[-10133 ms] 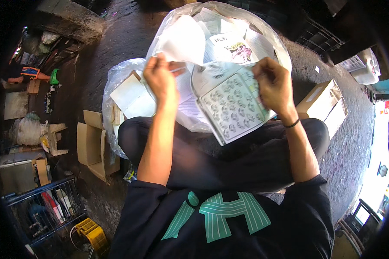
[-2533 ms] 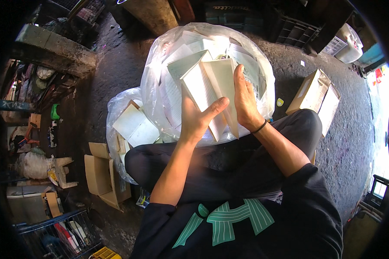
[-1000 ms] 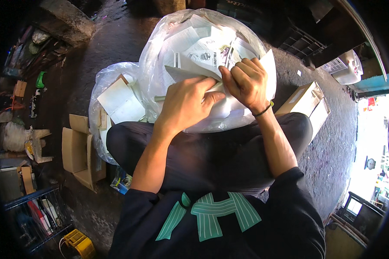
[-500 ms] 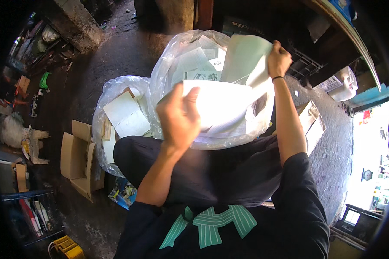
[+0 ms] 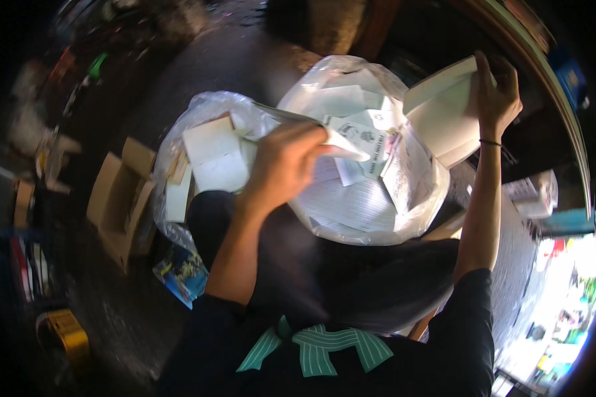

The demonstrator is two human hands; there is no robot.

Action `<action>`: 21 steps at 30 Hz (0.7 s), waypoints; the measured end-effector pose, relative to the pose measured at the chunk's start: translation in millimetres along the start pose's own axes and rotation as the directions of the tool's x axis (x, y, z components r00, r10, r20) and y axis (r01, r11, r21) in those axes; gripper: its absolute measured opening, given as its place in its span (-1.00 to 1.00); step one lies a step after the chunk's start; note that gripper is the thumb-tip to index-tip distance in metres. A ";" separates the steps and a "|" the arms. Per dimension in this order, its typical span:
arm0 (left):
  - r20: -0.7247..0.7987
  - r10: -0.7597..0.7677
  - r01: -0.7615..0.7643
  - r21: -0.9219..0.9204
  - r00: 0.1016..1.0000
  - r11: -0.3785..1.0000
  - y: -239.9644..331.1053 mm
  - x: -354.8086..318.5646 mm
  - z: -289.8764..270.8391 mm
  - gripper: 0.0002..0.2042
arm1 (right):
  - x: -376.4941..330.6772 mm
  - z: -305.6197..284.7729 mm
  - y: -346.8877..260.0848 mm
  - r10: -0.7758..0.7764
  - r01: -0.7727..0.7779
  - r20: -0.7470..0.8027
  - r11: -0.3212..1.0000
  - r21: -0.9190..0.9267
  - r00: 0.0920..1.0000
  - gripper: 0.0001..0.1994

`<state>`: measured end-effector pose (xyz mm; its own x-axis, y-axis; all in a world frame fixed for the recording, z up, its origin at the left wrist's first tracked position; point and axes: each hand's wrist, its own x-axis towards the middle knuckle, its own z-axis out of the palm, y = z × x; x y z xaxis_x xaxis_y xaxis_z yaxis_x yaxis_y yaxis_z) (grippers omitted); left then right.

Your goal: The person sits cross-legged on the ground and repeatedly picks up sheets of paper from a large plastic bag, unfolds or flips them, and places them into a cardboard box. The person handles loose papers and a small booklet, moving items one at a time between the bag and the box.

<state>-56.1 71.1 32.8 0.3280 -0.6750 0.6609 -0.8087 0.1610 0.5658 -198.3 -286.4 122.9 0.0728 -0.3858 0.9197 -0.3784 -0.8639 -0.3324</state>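
My left hand [image 5: 281,165] is closed on a thin white paper sheet [image 5: 346,144], seen nearly edge-on over the large clear plastic bag [image 5: 437,192]. My right hand [image 5: 501,99] is raised at the far right, its fingers gripping the edge of a cream cardboard cover [image 5: 444,116] beside that bag's rim. Inside the large bag lie loose printed papers [image 5: 357,205], some lined and some with drawings. Against its left side stands a smaller clear plastic bag [image 5: 169,149] holding pale cardboard pieces [image 5: 215,155].
An open brown cardboard box [image 5: 122,202] stands left of the smaller bag. Near my left knee lies a blue printed packet [image 5: 182,274]. A yellow object [image 5: 67,334] sits at the lower left. A white container [image 5: 536,195] is at the right, below a long curved edge [image 5: 563,86].
My hands have moved apart. The right one has carried the cream cover up and right, out of the large bag's mouth; the left one's sheet has swung leftward. The view has turned.
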 end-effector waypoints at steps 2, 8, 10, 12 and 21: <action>0.045 0.029 -0.030 0.016 0.999 0.999 6.0 -1.8 32.1 -0.91 | 13.5 25.5 -24.5 -0.173 0.173 -0.013 0.979 0.112 0.985 -0.71; 0.422 0.120 -0.208 0.169 0.898 0.963 34.6 -32.0 108.8 -0.82 | -20.1 126.1 -190.9 -0.550 0.465 -0.031 0.672 0.576 0.834 -0.83; 0.472 0.096 -0.185 0.146 0.876 0.972 48.3 -34.0 107.2 -0.79 | -39.1 153.5 -238.8 -0.606 0.509 -0.023 0.647 0.567 0.795 -0.82; 0.524 0.056 -0.168 0.168 0.850 0.971 52.7 -32.4 101.6 -0.76 | -59.3 159.2 -292.8 -0.497 0.322 0.039 0.619 0.716 0.867 -0.76; 0.044 0.210 -0.213 0.067 0.977 0.975 36.1 -34.9 116.4 -0.82 | -149.3 236.5 -296.1 -0.154 -0.233 0.659 0.857 0.460 0.736 -0.41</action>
<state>-153.5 16.7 -27.2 0.1288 -0.6575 0.7424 -0.8909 0.2521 0.3779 121.1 -49.6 34.6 0.7205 -0.3639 0.5903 0.0838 -0.7992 -0.5951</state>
